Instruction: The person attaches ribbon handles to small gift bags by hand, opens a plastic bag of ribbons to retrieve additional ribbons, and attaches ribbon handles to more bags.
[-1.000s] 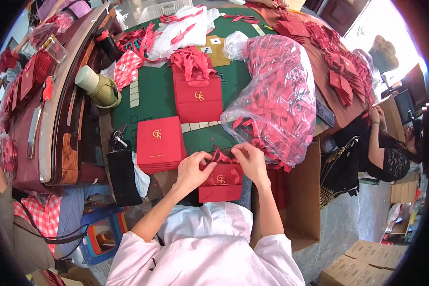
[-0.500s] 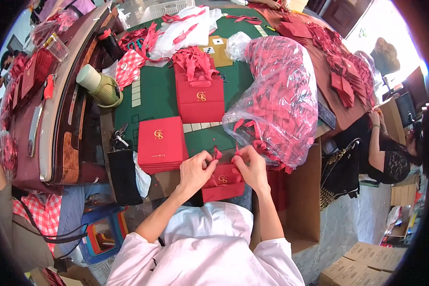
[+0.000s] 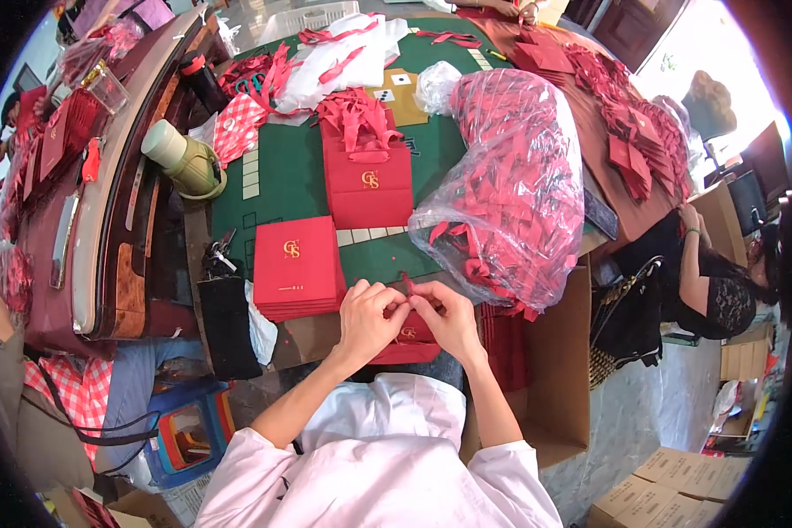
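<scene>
Close to my body, a small red paper bag with a gold emblem is partly covered by my hands. Just above it my left hand and my right hand meet, both with fingers pinched on a red ribbon. A short end of the ribbon sticks up between the fingertips; the rest is hidden. Left of my hands lies a stack of flat red bags. Beyond it, more red bags with ribbon handles are laid on the green table mat.
A clear plastic sack of red ribbons bulges at my right, above an open cardboard box. At the left stand a green-and-white flask and a black pouch. Another person's arm shows at the right.
My hands have come together over the bag, where they were apart with a ribbon end each. The ribbon ends now meet between my fingertips, and my hands cover more of the bag.
</scene>
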A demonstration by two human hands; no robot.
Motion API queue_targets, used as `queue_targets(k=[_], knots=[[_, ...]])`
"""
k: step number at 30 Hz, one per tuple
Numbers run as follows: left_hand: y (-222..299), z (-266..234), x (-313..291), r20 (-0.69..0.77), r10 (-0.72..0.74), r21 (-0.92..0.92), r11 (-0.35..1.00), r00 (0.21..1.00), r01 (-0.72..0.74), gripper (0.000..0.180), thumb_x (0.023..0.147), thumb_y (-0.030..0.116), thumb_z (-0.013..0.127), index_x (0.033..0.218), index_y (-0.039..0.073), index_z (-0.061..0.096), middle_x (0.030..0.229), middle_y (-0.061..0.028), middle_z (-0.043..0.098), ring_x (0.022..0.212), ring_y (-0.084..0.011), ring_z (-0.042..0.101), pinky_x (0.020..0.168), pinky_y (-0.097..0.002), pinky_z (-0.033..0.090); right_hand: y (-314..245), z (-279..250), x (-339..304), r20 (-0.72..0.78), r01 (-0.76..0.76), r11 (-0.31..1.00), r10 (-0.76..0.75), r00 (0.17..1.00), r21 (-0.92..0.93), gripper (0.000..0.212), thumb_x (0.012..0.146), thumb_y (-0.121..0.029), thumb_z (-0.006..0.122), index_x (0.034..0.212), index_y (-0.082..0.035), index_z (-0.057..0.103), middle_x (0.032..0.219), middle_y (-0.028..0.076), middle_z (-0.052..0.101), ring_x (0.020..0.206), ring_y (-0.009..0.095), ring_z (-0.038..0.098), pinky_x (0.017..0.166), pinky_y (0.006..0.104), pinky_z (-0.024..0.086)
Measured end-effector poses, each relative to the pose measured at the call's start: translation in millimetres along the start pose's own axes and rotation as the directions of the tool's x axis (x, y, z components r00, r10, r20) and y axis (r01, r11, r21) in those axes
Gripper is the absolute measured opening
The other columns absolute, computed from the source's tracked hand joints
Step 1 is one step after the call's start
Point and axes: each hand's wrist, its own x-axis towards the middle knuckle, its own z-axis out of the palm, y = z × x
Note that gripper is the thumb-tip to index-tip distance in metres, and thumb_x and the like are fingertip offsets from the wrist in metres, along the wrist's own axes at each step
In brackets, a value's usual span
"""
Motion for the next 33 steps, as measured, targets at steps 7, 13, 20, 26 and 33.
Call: queue_targets(k=[7,13,20,26,33], knots=[[1,-3,3,0.086,-0.115,-0.078,0.989,0.99,0.122,0.012,0.073,0.016,0.08,0.075,0.009,0.072,0.064,-0.0024,0.062,0.067,-0.0215,0.054,0.062,-0.0355,0.045,2,-3,1,-0.018,0.026,0.998,-0.027,0.999,-0.051,0.015,0.086,-0.01,0.074,0.096,-0.001,0.071,0.083,0.008,0.066,0.067,0.012,0.062,0.062,0.0267,0.05],[-2,-4,5,0.163,-0.162,-0.139,0.973,0.973,0.186,0.012,0.072,0.015,0.081,0.074,0.008,0.072,0.065,-0.0026,0.062,0.068,-0.0213,0.055,0.063,-0.0357,0.046,10,-3,3,0.019,-0.061,0.996,0.06,0.998,0.072,0.015,0.083,-0.01,0.077,0.094,0.0,0.071,0.082,0.005,0.065,0.067,0.008,0.06,0.06,0.0239,0.048],[4,-9,11,0.137,0.018,-0.117,0.993,0.99,-0.002,0.019,0.076,0.013,0.079,0.091,0.007,0.071,0.082,-0.0066,0.065,0.08,-0.0227,0.058,0.073,-0.0357,0.05,4,-1,6,-0.071,-0.082,0.986,0.092,0.993,0.142,0.008,0.085,-0.006,0.071,0.085,0.001,0.068,0.071,-0.001,0.063,0.064,0.004,0.055,0.058,0.0209,0.045],[-3,-17,-10,0.401,-0.13,-0.542,0.764,0.907,0.349,0.044,0.092,0.011,0.064,0.132,-0.002,0.049,0.123,-0.0214,0.062,0.111,-0.031,0.064,0.093,-0.0388,0.05,-4,-20,16,-0.124,-0.17,0.916,0.228,0.966,0.362,0.012,0.094,-0.01,0.067,0.086,-0.002,0.065,0.071,-0.007,0.06,0.062,0.0,0.049,0.054,0.0181,0.038],[10,-24,-56,0.467,-0.123,-0.404,0.851,0.875,0.335,0.061,0.088,0.017,0.066,0.135,-0.014,0.04,0.102,-0.0309,0.066,0.095,-0.0437,0.066,0.082,-0.0459,0.053,2,-33,36,-0.336,-0.023,0.913,0.173,0.926,0.407,0.011,0.094,-0.011,0.067,0.087,-0.002,0.066,0.073,-0.007,0.059,0.064,0.0,0.05,0.057,0.0177,0.038]])
